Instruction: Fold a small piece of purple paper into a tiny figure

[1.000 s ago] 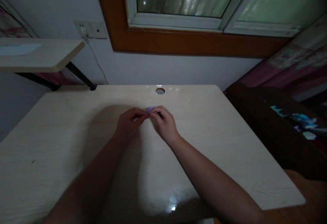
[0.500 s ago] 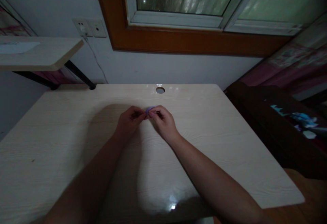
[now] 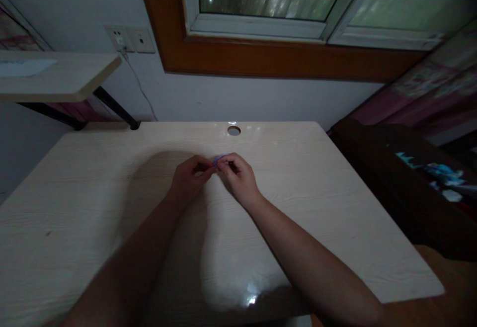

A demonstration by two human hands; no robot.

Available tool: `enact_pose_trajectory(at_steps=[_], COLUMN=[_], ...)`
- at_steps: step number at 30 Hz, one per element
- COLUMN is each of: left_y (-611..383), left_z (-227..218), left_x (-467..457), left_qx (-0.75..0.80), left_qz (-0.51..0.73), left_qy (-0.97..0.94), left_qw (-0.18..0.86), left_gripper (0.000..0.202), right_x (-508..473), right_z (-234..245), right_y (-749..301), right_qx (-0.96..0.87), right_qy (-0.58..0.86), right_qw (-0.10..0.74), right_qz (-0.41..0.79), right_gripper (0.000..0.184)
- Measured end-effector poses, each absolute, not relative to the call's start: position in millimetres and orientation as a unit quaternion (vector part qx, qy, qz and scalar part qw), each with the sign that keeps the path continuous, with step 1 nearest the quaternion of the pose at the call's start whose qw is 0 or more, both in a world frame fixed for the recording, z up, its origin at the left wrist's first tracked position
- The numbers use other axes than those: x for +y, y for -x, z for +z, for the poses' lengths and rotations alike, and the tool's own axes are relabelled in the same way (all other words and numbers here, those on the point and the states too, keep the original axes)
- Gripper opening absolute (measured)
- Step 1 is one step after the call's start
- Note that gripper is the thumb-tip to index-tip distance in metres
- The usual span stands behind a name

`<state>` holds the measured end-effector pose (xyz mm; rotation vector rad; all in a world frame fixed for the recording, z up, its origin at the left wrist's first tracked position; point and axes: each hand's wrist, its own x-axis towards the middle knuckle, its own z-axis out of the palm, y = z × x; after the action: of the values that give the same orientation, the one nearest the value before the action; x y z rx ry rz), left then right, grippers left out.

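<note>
- Step in hand, as I judge it: close fingertip work by both hands on one small purple thing [image 3: 219,158], just above the middle of the frame, over the table [image 3: 298,217].
- Left hand [image 3: 187,175], left of the frame's middle: thumb and forefinger come together at the thing's left end and seem to nip its edge; a gap shows between them behind the tips.
- Right hand [image 3: 241,178], just right of the middle: thumb and forefinger are pinched on the thing, the other fingers curled beneath. The two hands' fingertips are very near each other; whether they touch is too small to tell.
- The next move seems to call for a light, steady pinch on the right and small, careful shifts of the left fingertips, since so little of the thing is free to grip.
- The thing's look: pale purple, small, with a curved upper edge peeping out above the right fingers. Most of it is hidden, so its full shape and material I cannot tell.
- The hole [image 3: 234,130] in the table lies above the hands, well apart from them.
</note>
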<state>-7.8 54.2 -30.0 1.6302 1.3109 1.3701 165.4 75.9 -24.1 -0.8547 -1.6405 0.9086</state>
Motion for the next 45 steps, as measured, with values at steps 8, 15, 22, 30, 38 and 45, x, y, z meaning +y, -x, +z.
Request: enact_pose_trajectory(at_steps=[8, 15, 22, 30, 38, 45], left_y=[8.4, 7.7, 6.4, 6.2, 5.8, 7.1], left_z=[-35.6, -36.6, -32.7, -32.3, -30.6, -33.3], left_x=[55.8, 58.0, 57.4, 57.9, 56.6, 58.1], left_qx=[0.514, 0.511, 0.446, 0.452, 0.445, 0.457], left_qz=[0.521, 0.531, 0.555, 0.553, 0.548, 0.539], left_qy=[-0.596, -0.565, -0.522, -0.524, -0.53, -0.535], left_qw=[0.332, 0.37, 0.469, 0.463, 0.471, 0.463], left_gripper=[0.025, 0.031, 0.03, 0.03, 0.033, 0.035], right_x=[74.8, 75.4, 76.8, 76.9, 76.7, 75.7], right_z=[-24.4, -27.3, -32.9, -34.8, -32.7, -30.1], right_y=[-165.8, -164.7, -164.9, -165.0, -164.4, -164.8], right_qx=[-0.674, -0.665, -0.654, -0.651, -0.659, -0.656], right_qy=[0.371, 0.373, 0.374, 0.365, 0.356, 0.364], right_qw=[0.51, 0.518, 0.511, 0.509, 0.514, 0.508], right_qz=[0.384, 0.388, 0.414, 0.429, 0.419, 0.422], right_gripper=[0.011, 0.01, 0.013, 0.013, 0.011, 0.013])
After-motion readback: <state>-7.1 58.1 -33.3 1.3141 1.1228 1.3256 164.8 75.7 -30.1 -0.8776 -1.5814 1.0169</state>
